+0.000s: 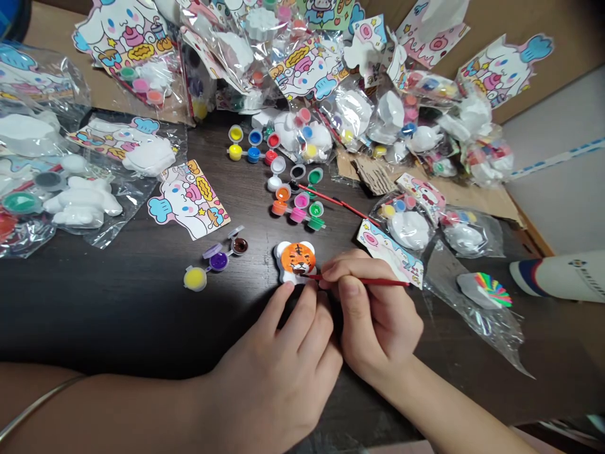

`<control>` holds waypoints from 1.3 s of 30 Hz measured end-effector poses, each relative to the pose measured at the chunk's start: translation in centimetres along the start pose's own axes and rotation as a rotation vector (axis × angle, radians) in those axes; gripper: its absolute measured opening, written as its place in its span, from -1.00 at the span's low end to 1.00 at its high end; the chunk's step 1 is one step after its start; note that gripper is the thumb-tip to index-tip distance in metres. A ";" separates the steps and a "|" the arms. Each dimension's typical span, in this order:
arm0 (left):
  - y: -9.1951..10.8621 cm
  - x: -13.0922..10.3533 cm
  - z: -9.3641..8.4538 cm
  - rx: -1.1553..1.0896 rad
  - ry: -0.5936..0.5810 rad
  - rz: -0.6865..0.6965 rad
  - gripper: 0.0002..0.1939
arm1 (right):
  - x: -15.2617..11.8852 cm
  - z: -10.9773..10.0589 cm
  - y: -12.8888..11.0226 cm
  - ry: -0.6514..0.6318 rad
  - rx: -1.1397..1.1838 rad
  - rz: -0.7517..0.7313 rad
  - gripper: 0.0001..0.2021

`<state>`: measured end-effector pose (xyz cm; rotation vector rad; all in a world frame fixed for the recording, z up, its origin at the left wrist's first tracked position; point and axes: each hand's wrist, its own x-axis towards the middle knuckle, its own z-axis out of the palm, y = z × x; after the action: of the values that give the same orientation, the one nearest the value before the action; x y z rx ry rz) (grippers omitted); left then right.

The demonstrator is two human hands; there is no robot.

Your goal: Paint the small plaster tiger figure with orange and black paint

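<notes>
A small white figurine (278, 252) with an orange tiger face lies face up on the dark table. Black stripes mark its forehead, and dark paint shows at the mouth. My left hand (295, 353) steadies it, fingertips pressed at its lower edge; the thumb is hidden. Pinched in my right hand (378, 309) is a thin red paintbrush (385, 282), its tip touching the face near the mouth. Left of the figurine stand open paint pots (218, 261) in yellow, purple and brown. Beyond it are more open pots (297, 214) in orange, pink and green.
A second red brush (340, 203) leans on the pots. Bagged white figurines (85, 202) crowd the left and back, before a cardboard box (534, 25). Loose printed cards (189, 202) lie among them. At right are a plastic bag (496, 334) and a paper cup (562, 277) on its side.
</notes>
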<state>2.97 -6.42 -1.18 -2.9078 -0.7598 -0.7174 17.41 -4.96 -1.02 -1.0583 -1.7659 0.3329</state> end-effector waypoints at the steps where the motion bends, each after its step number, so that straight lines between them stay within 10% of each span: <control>1: 0.0 0.0 0.0 0.001 -0.001 0.001 -0.68 | 0.0 0.0 0.0 0.001 0.000 0.006 -0.76; 12: -0.1 0.1 0.0 0.013 0.008 -0.002 -0.65 | -0.9 -0.3 0.2 0.080 0.083 0.223 -0.84; 39: -0.2 0.1 -0.1 0.012 -0.018 0.005 -0.64 | -0.3 -0.1 0.0 0.112 -0.015 0.068 -0.79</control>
<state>2.93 -6.20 -1.05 -2.9079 -0.7562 -0.6851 17.49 -5.26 -1.16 -1.1279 -1.6378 0.2968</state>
